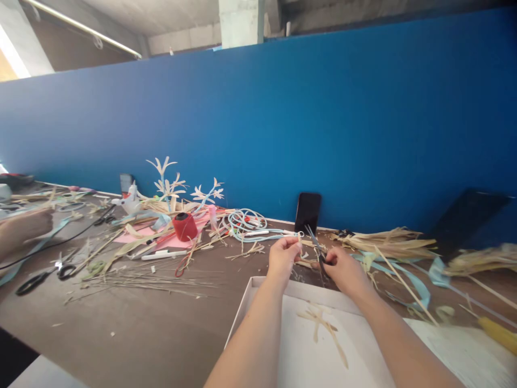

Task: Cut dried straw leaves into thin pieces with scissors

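My left hand (pixel 284 257) pinches a small pale strip (pixel 300 243), which looks like dried husk, between thumb and fingertips. Close by on the right, my right hand (pixel 343 269) is closed around the dark handles of a pair of scissors (pixel 316 245). The scissor blades point up and away, slightly apart, to the right of the strip. Both hands are just above the far edge of a shallow white box (pixel 258 288). Inside the box lie several narrow cut husk pieces (pixel 321 323). My palm and fingers partly hide the scissor handles.
Behind my hands a black phone (pixel 307 213) leans on the blue partition (pixel 363 118). Husk bundles (pixel 388 243) and blue ribbon (pixel 422 293) lie right. Leftward are a red thread spool (pixel 184 227), coiled pale-blue cord (pixel 246 223), husk flowers (pixel 167 186), other scissors (pixel 36 281) and another person's hand (pixel 30 229).
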Demonstrator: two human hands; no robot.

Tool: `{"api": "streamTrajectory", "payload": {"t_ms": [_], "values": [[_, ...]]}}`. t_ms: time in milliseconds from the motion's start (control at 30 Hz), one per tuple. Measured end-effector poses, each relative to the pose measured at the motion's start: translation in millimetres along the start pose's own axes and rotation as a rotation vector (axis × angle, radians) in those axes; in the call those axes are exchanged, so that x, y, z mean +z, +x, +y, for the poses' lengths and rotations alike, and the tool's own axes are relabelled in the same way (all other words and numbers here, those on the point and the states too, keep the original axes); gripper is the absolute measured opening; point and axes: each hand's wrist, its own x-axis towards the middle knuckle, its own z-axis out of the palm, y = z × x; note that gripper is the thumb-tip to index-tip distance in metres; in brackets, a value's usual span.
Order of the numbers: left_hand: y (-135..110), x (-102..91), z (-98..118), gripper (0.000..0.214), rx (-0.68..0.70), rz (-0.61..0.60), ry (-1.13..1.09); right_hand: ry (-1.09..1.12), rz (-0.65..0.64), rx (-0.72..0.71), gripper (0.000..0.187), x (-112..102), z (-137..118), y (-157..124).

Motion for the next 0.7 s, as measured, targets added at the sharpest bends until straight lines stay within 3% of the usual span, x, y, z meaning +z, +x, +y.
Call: {"api": "streamTrajectory", "payload": {"t_ms": [233,433,700], "values": [[0.3,0.4,-3.8,0.022,0.035,-0.044,0.077,-0.05,-0.113,-0.052,0.026,-5.4,6.0,3.7],[-2.9,6.5,-5.9,0.023,0.076,-0.055,0.246,-0.391,-0.055,-0.039,0.025,-17.9,-1.6,-1.5],[-3.3,6.4,-10.1,0.022,0.104,-0.063,0.425,-0.268,-0.2,-0.026,0.024,-20.8,-1.4,0.0]]}}
